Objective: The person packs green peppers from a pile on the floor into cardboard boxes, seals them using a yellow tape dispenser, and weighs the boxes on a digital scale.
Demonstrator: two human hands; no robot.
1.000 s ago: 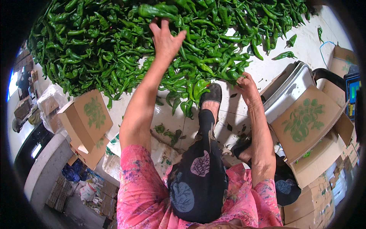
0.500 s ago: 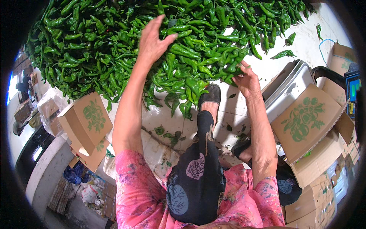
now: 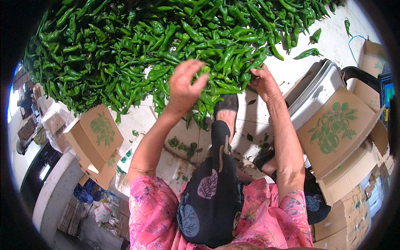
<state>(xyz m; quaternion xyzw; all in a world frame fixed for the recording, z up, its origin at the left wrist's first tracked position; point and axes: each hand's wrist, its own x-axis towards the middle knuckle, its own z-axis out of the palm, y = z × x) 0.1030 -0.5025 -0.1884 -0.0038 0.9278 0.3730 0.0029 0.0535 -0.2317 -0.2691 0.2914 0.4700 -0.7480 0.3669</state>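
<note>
A large heap of glossy green peppers (image 3: 137,46) spreads across the far side of the white floor. Over its near edge is my left hand (image 3: 185,86), blurred by motion, with the thumb apart from the fingers and no pepper seen in it. My right hand (image 3: 266,85) is at the heap's near right edge. Its thumb and fingers are bent around the end of a green pepper (image 3: 259,57); other peppers partly hide the fingertips.
A printed cardboard box (image 3: 98,133) stands open at left, another open carton (image 3: 333,129) at right. Beside that lies a white tub (image 3: 314,89). A device with a lit screen (image 3: 388,93) is at the far right. My shoe (image 3: 227,106) touches the heap's near edge.
My left hand has come nearer and a little right, from over the heap to its near edge. Peppers in the middle have shifted toward me. My right hand has moved slightly left.
</note>
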